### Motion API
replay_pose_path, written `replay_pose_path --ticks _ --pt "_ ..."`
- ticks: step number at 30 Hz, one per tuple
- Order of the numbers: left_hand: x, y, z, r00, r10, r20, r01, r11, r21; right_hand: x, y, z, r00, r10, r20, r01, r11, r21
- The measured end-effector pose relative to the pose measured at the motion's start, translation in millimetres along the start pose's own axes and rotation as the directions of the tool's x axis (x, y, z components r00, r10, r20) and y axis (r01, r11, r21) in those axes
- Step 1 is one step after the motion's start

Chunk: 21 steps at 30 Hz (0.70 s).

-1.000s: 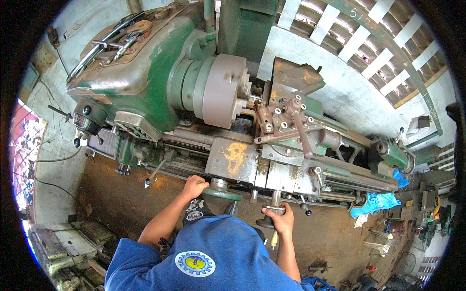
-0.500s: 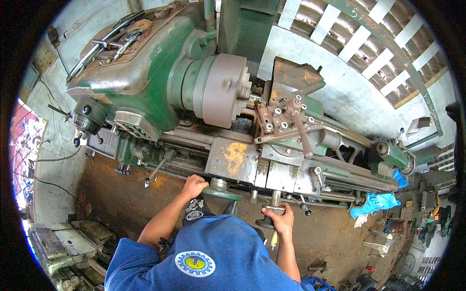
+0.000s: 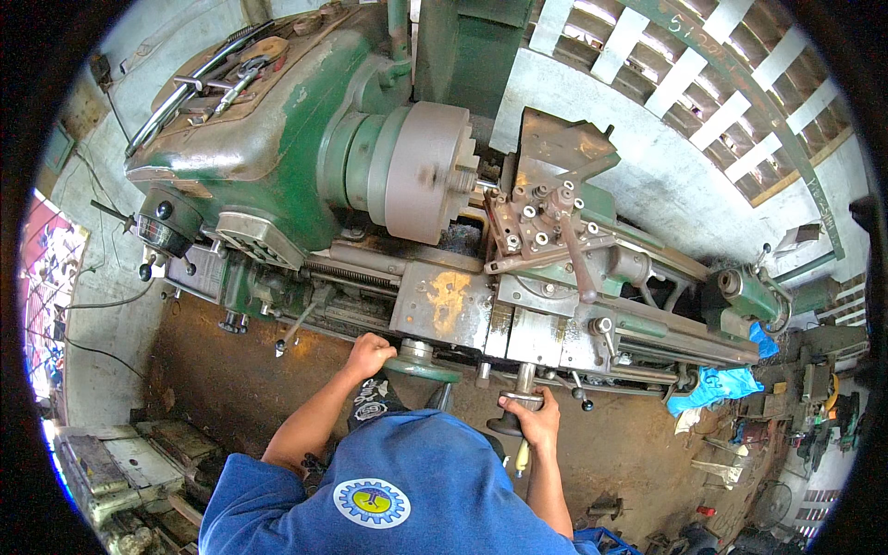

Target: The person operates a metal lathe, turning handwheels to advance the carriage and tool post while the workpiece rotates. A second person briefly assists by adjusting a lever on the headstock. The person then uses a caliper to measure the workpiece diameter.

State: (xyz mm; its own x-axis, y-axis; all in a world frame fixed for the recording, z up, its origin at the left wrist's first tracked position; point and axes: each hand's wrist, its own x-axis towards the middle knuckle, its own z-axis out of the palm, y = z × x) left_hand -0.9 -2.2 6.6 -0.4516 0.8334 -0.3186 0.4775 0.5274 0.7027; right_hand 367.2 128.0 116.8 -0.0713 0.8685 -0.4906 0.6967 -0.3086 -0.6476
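A green metal lathe stands before me. My left hand (image 3: 372,355) is closed on the left rim of the large green carriage handwheel (image 3: 421,367). To its right, my right hand (image 3: 538,418) wraps round the smaller cross-slide handwheel (image 3: 514,416), whose pale yellow handle (image 3: 523,457) hangs below. The wide grey chuck (image 3: 424,171) sits at the headstock (image 3: 305,139), its stepped jaws facing right. Close to those jaws is the tool post (image 3: 541,227), with several bolts on top and a long clamping lever (image 3: 578,259) slanting toward me.
Spanners and other tools (image 3: 227,83) lie on the headstock. The tailstock (image 3: 747,291) stands at the bed's right end, near a blue cloth (image 3: 717,390). A lever (image 3: 296,328) juts out left of my left hand. Machine parts (image 3: 120,472) lie at lower left.
The chuck's face and dark marks look turned a little. Both hands keep their places on the handwheels.
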Motion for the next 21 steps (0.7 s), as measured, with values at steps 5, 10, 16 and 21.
replay_pose_path --ticks 5,10,16,21 --pt "0 -3 2 1.0 0.008 0.002 -0.008 1.0 -0.022 0 0 0 1.0 0.008 0.0 -0.008 1.0 -0.011" --pt "4 -9 3 0.999 0.041 0.004 -0.041 0.999 -0.016 -1 -1 -1 1.0 0.0 0.012 0.0 1.0 0.016" --pt "2 -7 2 0.999 0.015 0.03 -0.015 1.0 -0.013 1 4 3 0.997 -0.052 -0.049 0.051 0.999 -0.012" --pt "-1 -3 -1 0.999 -0.032 0.026 0.032 0.999 -0.019 4 9 6 0.997 -0.056 -0.056 0.055 0.998 -0.005"
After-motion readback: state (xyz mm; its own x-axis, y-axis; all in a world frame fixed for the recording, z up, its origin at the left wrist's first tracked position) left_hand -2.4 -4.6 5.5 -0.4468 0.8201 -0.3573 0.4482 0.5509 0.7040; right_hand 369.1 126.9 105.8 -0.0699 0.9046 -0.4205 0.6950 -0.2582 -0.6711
